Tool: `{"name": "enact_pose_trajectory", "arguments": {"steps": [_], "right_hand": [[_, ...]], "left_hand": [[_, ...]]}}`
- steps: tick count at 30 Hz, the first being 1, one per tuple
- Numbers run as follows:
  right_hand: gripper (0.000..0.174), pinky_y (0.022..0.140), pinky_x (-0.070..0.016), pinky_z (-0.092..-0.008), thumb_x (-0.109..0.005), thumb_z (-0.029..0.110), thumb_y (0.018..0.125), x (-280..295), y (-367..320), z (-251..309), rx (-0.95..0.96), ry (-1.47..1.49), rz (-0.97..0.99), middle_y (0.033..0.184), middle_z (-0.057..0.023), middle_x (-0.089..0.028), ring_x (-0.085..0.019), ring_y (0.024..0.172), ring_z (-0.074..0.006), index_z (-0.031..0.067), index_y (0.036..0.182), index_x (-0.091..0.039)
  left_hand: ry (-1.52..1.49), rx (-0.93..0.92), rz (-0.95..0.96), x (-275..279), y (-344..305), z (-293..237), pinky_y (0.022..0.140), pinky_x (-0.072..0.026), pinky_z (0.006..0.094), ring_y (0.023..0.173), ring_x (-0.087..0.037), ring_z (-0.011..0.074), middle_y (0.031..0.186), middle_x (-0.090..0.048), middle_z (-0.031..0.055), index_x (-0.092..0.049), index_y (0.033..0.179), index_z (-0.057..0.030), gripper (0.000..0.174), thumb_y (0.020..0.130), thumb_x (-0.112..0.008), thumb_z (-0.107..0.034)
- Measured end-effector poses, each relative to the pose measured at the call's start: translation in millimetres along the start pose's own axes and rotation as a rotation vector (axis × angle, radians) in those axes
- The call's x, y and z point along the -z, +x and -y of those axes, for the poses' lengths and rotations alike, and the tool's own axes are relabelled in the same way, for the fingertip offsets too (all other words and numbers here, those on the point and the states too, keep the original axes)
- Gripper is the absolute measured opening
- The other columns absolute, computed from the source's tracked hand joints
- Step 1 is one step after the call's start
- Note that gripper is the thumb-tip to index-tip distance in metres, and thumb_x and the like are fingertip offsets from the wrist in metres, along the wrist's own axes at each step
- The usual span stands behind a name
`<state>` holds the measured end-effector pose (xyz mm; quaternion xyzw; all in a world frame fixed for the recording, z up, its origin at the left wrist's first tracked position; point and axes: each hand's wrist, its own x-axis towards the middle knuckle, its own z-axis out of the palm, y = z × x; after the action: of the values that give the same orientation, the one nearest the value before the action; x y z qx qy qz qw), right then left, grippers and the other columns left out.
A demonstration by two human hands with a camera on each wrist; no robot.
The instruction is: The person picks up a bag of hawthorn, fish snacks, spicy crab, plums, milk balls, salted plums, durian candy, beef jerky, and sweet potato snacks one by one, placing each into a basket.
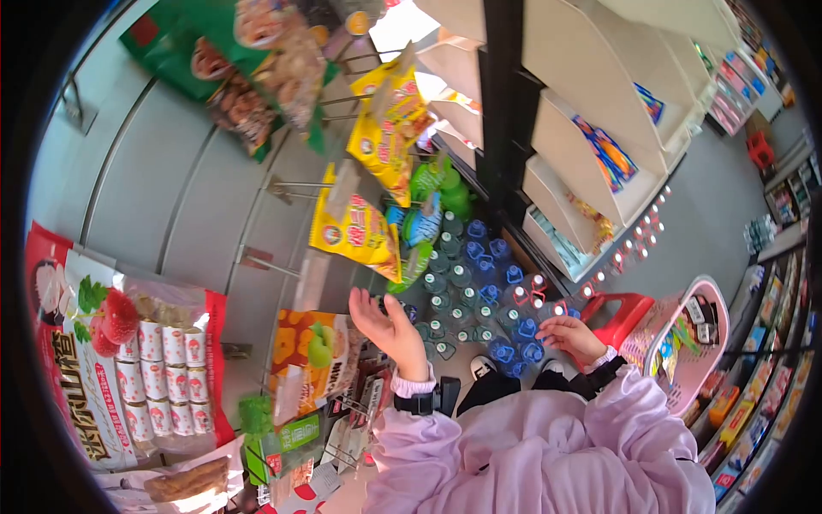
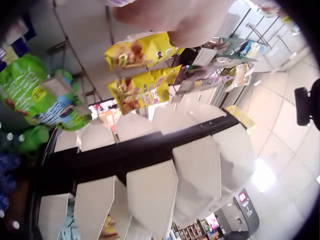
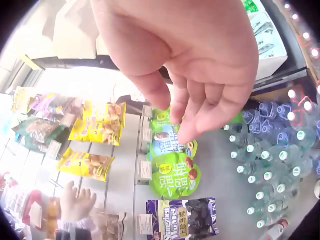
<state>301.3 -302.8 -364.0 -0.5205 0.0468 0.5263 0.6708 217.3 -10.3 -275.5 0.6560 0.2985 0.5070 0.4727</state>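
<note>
My left hand is raised beside the snack wall with its fingers spread and nothing in it. Just above it in the head view hangs a yellow snack bag, with another yellow bag higher up. An orange snack bag hangs to its lower left. My right hand hovers over the bottles, fingers loosely bent and holding nothing. In the right wrist view it overlaps the blue bag on the rack, above a green bag and a purple-and-white bag of dark dried fruit.
Many bottles with white caps and blue-topped bottles stand on the floor near my feet. A pink basket with packages in it is at my right, by a red plastic object. White shelf bins rise ahead.
</note>
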Motion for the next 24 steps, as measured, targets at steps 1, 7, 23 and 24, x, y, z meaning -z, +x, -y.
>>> {"name": "enact_pose_trajectory", "arguments": {"steps": [1, 7, 23, 24], "right_hand": [[0.02, 0.068, -0.0469, -0.022, -0.049, 0.016, 0.087, 8.0, -12.5, -2.4, 0.013, 0.018, -0.022, 0.096, -0.0084, -0.061, -0.059, 0.077, -0.0113, 0.0037, 0.102, -0.053], [0.021, 0.066, -0.0453, -0.0209, -0.051, 0.018, 0.087, 44.6, -57.2, -21.2, 0.117, -0.127, -0.002, 0.092, -0.0044, -0.061, -0.056, 0.075, -0.008, 0.0037, 0.101, -0.055], [0.02, 0.063, -0.0445, -0.0212, -0.056, 0.018, 0.084, 268.5, -250.4, -86.7, 0.391, -0.104, -0.358, 0.081, -0.0024, -0.058, -0.054, 0.074, -0.0083, 0.0017, 0.095, -0.056], [0.019, 0.06, -0.0442, -0.0213, -0.058, 0.017, 0.082, 280.6, -261.7, -89.3, 0.339, 0.021, -0.5, 0.076, -0.0028, -0.059, -0.055, 0.072, -0.009, 0.001, 0.092, -0.057]], "left_hand": [[-0.007, 0.051, 0.03, 1.2, -20.2, -0.1, 0.093, -0.0353, 0.0342, 0.111, -0.042, 0.0238, 0.125, -0.037, 0.0155, -0.027, 0.124, 0.0014, 0.044, 0.086, -0.048, -0.006], [-0.19, 0.301, 0.62, -12.0, -120.8, -12.1, 0.077, -0.0434, 0.0262, 0.084, -0.056, 0.0161, 0.102, -0.053, 0.0121, -0.041, 0.115, -0.0006, 0.028, 0.088, -0.044, -0.004], [-0.16, 0.39, 1.504, -167.0, -397.4, -94.9, 0.076, -0.0431, 0.0244, 0.083, -0.055, 0.0132, 0.096, -0.056, 0.0087, -0.045, 0.111, -0.0002, 0.025, 0.087, -0.044, -0.003], [-0.142, 0.368, 1.585, -175.4, -413.8, -95.0, 0.077, -0.0426, 0.0243, 0.084, -0.055, 0.0134, 0.097, -0.055, 0.0082, -0.045, 0.112, -0.0009, 0.026, 0.086, -0.044, -0.002]]}}
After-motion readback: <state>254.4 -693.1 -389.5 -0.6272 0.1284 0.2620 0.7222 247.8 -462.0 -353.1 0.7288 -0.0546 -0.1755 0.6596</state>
